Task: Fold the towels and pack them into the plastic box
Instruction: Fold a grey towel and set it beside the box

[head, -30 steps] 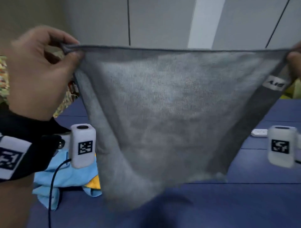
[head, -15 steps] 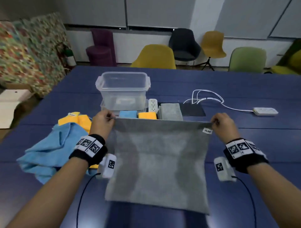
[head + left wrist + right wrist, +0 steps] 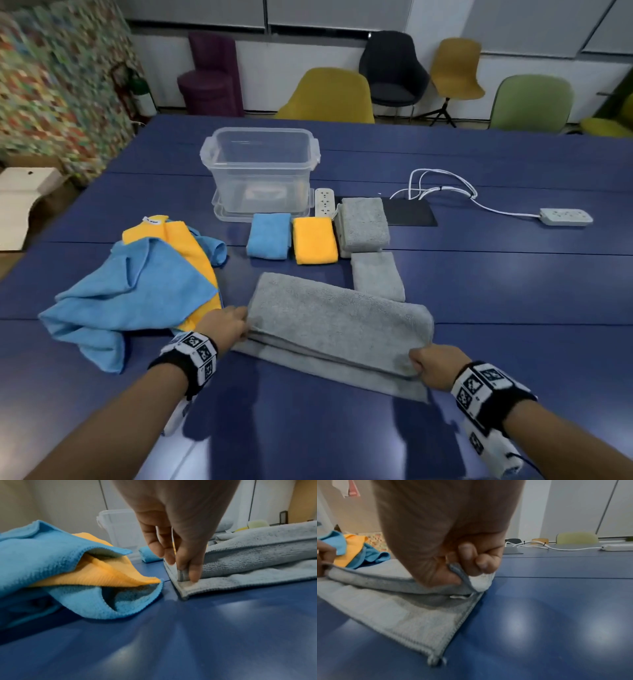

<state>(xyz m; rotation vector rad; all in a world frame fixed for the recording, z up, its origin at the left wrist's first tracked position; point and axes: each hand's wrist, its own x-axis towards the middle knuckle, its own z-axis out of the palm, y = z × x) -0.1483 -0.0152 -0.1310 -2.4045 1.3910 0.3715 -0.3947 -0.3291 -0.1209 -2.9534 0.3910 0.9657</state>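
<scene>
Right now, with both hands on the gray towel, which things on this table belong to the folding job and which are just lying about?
Job:
gray towel, pinched by left hand and right hand
folded towels
loose blue and orange towels
plastic box

Lying about:
power strips
white cables
black pad
chairs

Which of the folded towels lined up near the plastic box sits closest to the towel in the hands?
The small folded grey towel, nearest the held grey towel, in front of the bigger folded grey one.
</scene>
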